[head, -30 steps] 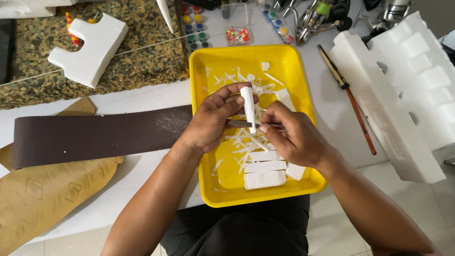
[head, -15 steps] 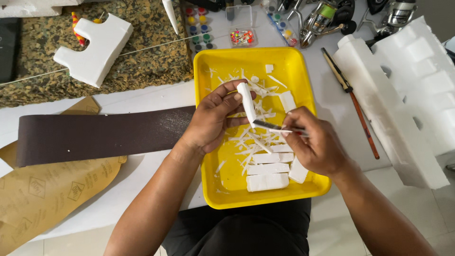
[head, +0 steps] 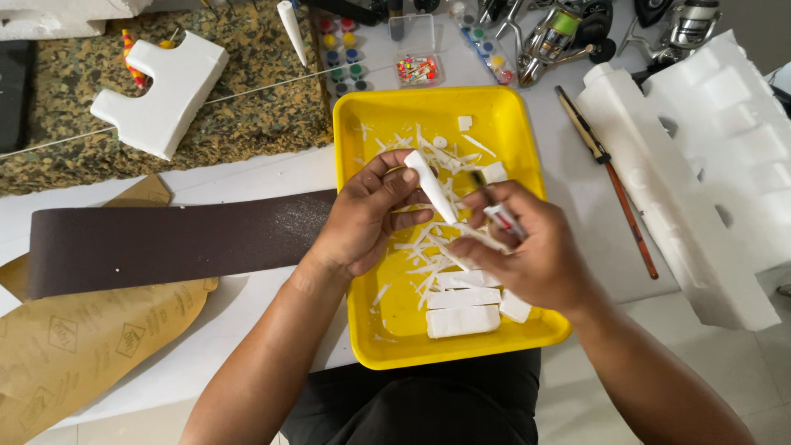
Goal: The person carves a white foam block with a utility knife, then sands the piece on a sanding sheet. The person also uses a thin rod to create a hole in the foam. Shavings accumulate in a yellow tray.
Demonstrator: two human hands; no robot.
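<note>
My left hand (head: 364, 216) grips a slim white foam stick (head: 430, 183), tilted up to the left, over a yellow tray (head: 371, 330). My right hand (head: 527, 247) holds a small craft knife (head: 494, 210) whose blade touches the stick's lower end. White foam shavings (head: 428, 247) lie scattered in the tray. Three white foam blocks (head: 463, 301) sit at the tray's near end, with small foam bits (head: 465, 124) at the far end.
A dark sandpaper strip (head: 173, 239) lies left of the tray over tan sandpaper sheets (head: 82, 346). A notched white foam piece (head: 161, 95) rests on a speckled mat. Large foam packing (head: 709, 173) stands right, beside a paintbrush (head: 610, 181). Paint pots and fishing reels (head: 568, 33) line the back.
Both hands have shifted slightly. The foam stick went from nearly upright to tilted, and my right hand moved the knife up along its lower part.
</note>
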